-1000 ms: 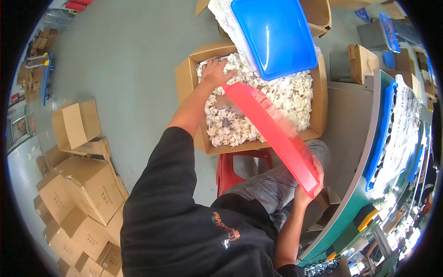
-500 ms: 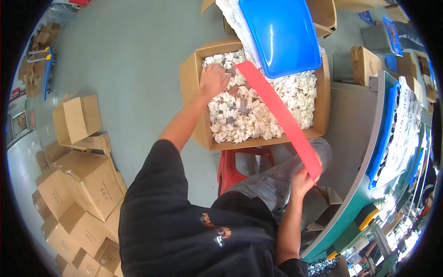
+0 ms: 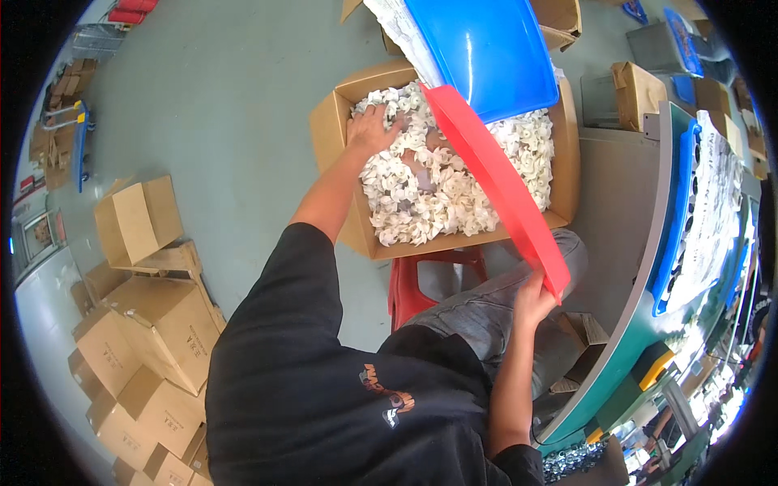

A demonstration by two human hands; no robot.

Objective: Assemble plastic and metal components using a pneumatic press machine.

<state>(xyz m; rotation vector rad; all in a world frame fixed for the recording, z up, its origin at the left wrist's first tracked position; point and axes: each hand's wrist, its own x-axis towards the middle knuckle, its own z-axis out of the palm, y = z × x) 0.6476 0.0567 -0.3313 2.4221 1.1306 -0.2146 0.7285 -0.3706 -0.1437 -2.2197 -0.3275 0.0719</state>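
Red tray (image 3: pixel 501 185) has moved away from my left hand (image 3: pixel 373 131), spread on white pieces (image 3: pixel 442 202) already in the box (image 3: pixel 566 162) below; my right hand (image 3: pixel 534 300) grips the tray's near end (anything left inside is hidden).

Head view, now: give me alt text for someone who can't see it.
A person's right hand grips the near end of a red tray held tilted over a cardboard box of small white pieces, while the left hand is among them. A blue tray overlaps the box's far side.
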